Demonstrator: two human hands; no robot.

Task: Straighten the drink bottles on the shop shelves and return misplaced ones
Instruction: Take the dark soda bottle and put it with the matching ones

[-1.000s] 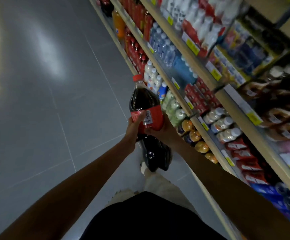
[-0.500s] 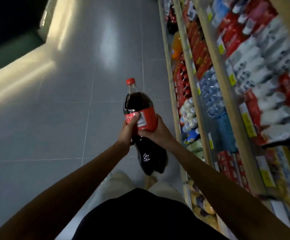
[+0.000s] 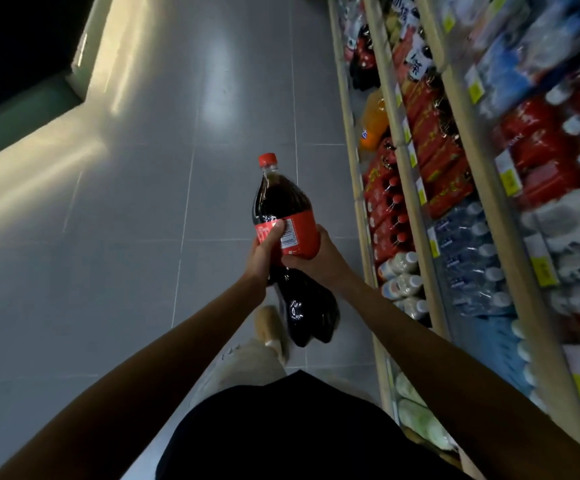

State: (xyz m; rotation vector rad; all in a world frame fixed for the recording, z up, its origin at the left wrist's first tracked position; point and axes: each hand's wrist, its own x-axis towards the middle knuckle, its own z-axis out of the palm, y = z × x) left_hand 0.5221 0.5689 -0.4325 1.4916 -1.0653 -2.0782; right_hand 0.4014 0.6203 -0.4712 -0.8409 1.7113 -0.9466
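A large cola bottle (image 3: 283, 199) with a red cap and a red label is upright in front of me, over the aisle floor. My left hand (image 3: 264, 251) grips it at the label from the left, thumb across the label. My right hand (image 3: 319, 261) holds it from the right, just below the label. The bottle's dark lower half hangs beneath both hands. To my right run the drink shelves (image 3: 404, 168), with a big orange soda bottle (image 3: 373, 121) and dark cola bottles (image 3: 363, 69) on the bottom shelf further down the aisle.
Grey tiled floor (image 3: 125, 254) stretches ahead and to the left. Red drink packs (image 3: 383, 202), white-capped bottles (image 3: 402, 278) and water bottles (image 3: 468, 251) fill the shelves on the right. A wall base and dark opening (image 3: 25, 57) lie at the far left. My shoe (image 3: 269, 327) is under the bottle.
The view has swung along the aisle, with the shelves shifting to the right edge. Both hands keep the same grip on the cola bottle, carried forward down the aisle.
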